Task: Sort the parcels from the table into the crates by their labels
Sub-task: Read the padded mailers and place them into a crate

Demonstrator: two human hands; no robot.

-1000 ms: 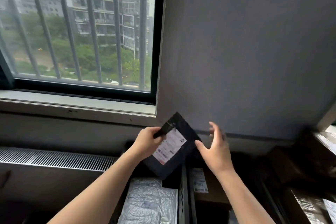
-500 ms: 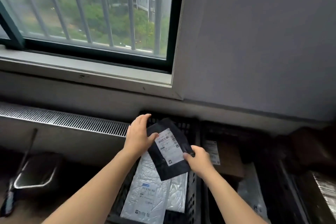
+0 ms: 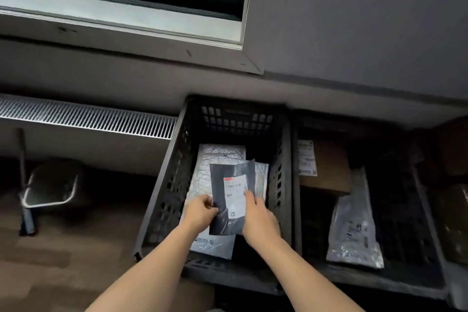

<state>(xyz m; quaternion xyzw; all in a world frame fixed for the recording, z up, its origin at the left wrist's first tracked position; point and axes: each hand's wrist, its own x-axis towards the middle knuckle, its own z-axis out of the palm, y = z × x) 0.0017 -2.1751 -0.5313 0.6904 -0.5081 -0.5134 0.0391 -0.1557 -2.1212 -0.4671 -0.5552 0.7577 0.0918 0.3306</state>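
Left hand pinches the dark parcel at its near left edge; parcel hangs low inside the left crate, over the silver parcels, label up, long axis running near to far; right hand grips the near right edge; both equally close, so letting go looks next.

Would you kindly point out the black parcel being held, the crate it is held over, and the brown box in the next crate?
black parcel (image 3: 235,196): head view, on its white label.
crate (image 3: 235,119): head view, on its far lattice wall.
brown box (image 3: 331,167): head view, on its bare top beside the label.
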